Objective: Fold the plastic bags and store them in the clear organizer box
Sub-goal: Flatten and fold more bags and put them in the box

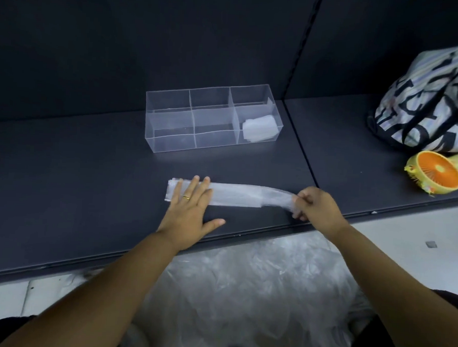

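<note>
Head view: strip pinned at one end, pinched at the other.

Risk: the plastic bag [234, 195] is slick film on a smooth counter [89, 192], so if your right hand [317, 204] pulls harder than your left hand [191, 206] presses, the strip will likely slide or its layers will spring apart. The pinched end sits near the counter's front edge and could droop off it. Position: the bag lies as a long narrow strip in front of the clear organizer box [168, 143], well apart from it. Your left fingers [188, 189] lie straight and flat across its left end, thumb off the film. Your right fingers [300, 203] are curled, gripping the gathered right end. One folded bag [259, 129] already sits in the box's front right compartment.
</note>
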`<state>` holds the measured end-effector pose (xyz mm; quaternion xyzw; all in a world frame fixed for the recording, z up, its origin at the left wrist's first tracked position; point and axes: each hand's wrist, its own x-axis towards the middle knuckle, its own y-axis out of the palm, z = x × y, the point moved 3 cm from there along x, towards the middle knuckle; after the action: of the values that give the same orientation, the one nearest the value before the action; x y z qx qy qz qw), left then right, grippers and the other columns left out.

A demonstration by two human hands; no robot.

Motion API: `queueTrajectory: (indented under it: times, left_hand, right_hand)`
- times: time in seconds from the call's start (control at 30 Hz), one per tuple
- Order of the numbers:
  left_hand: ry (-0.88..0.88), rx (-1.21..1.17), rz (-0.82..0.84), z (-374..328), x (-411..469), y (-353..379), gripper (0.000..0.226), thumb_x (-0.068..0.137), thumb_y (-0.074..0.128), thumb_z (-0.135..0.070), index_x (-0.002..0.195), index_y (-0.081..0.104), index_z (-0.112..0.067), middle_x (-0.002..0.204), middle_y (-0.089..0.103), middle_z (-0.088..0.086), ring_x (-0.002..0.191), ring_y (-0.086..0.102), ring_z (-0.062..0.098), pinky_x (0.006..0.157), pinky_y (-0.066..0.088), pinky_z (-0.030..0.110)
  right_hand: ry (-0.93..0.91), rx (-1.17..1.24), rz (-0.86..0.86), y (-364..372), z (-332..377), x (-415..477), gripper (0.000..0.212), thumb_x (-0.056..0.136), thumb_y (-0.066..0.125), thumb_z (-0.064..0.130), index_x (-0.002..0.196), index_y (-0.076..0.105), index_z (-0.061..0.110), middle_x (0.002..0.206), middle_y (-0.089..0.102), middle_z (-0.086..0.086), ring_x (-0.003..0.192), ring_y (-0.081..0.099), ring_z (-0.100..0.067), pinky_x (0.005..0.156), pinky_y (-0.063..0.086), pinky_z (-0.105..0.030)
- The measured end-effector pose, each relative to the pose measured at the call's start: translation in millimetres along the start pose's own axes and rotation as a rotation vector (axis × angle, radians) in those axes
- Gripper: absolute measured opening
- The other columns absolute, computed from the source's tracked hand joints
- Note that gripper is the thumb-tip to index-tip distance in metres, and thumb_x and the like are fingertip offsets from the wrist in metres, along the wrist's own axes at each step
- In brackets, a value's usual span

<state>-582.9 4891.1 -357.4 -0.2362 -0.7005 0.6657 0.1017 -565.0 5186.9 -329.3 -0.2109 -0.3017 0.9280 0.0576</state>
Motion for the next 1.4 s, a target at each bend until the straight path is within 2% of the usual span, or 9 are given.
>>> queueTrajectory:
  times: [0.23,0.4,0.5,0.57,0.77,0.97,1.13,1.3,1.4]
  left_hand:
    - [0.067,-0.579,-0.212,-148.0,-8.8,-6.5,0.085,0.089,0.06,-0.044,0.152,0.013,-0.012,0.159,0.008,0.0,0.147,0.004,0.013,0.118,-0.004,0.025]
    - [-0.224,-1.112,-0.46,-161.4,-16.7,-33.7,0.031,0.099,0.05,-0.02,0.127,0.061,-0.021,0.116,0.068,-0.002,0.104,0.063,0.012,0.094,0.049,0.029]
    - [-0.284,-1.433,-0.361,-139.4,-21.6,-48.1,0.027,0.099,0.049,-0.015,0.121,0.064,-0.022,0.11,0.07,-0.005,0.097,0.066,0.003,0.093,0.049,0.021]
    - [-0.335,-1.617,-0.21,-117.7,-20.2,-51.5,0.025,0.099,0.05,-0.017,0.116,0.068,-0.015,0.108,0.072,0.0,0.095,0.067,0.002,0.088,0.048,0.018]
    - [-0.46,-1.893,0.061,-65.4,-4.4,-48.1,0.025,0.1,0.047,-0.022,0.109,0.068,-0.013,0.107,0.072,0.009,0.102,0.068,0.02,0.085,0.053,0.03]
    - [-0.594,-1.863,0.11,-30.0,21.8,-31.8,0.025,0.101,0.045,-0.021,0.111,0.065,-0.01,0.111,0.07,0.01,0.099,0.067,0.022,0.089,0.053,0.036]
    - [-0.736,-1.683,0.08,-8.2,40.3,-14.4,0.027,0.096,0.056,-0.017,0.119,0.059,-0.006,0.107,0.067,0.011,0.091,0.067,0.021,0.067,0.054,0.025]
    - [-0.845,-1.368,-0.373,22.7,39.6,-19.1,0.021,0.092,0.056,-0.005,0.107,0.069,0.0,0.096,0.069,0.014,0.09,0.065,0.026,0.086,0.054,0.034]
    - [-0.491,-0.694,-0.6,7.9,17.6,-39.1,0.023,0.091,0.055,-0.005,0.109,0.07,-0.008,0.107,0.068,0.009,0.099,0.06,0.024,0.087,0.041,0.023]
  right_hand:
    - [0.321,0.452,0.265,1.6,18.9,-59.2,0.013,0.088,0.065,0.007,0.1,0.063,0.008,0.07,0.066,-0.006,0.059,0.06,-0.012,0.057,0.046,-0.023]
    - [0.178,0.432,0.275,-13.0,47.2,-63.1,0.022,0.093,0.06,0.032,0.092,0.064,0.01,0.068,0.059,-0.001,0.054,0.049,-0.009,0.053,0.04,-0.021]
    - [0.023,0.39,0.158,-21.0,50.7,-52.6,0.027,0.091,0.055,0.046,0.106,0.065,0.025,0.099,0.066,0.007,0.07,0.052,-0.009,0.065,0.042,-0.023]
    - [-0.067,0.369,0.338,-6.3,53.1,-48.1,0.03,0.095,0.045,0.049,0.116,0.063,0.037,0.115,0.065,0.018,0.073,0.051,-0.007,0.069,0.043,-0.022]
    - [0.035,0.254,0.598,53.2,59.5,-32.8,0.062,0.088,0.024,0.072,0.105,0.067,0.031,0.082,0.069,0.012,0.059,0.045,-0.011,0.063,0.04,-0.023]
    - [-0.032,0.089,0.463,74.5,43.5,-29.1,0.014,0.09,0.064,0.028,0.09,0.067,0.014,0.058,0.06,0.009,0.048,0.046,-0.003,0.048,0.038,-0.014]
    - [-0.032,0.038,0.24,88.0,41.4,-31.2,0.004,0.083,0.069,0.009,0.083,0.065,0.011,0.076,0.07,-0.004,0.066,0.06,-0.015,0.064,0.049,-0.027]
    - [-0.009,-0.045,0.205,90.5,43.1,-30.2,0.009,0.083,0.071,0.014,0.089,0.065,0.011,0.084,0.069,-0.006,0.078,0.064,-0.02,0.073,0.052,-0.032]
    - [0.018,-0.036,0.219,88.3,45.2,-29.6,0.01,0.083,0.072,0.015,0.09,0.065,0.012,0.085,0.069,-0.007,0.077,0.063,-0.019,0.07,0.051,-0.029]
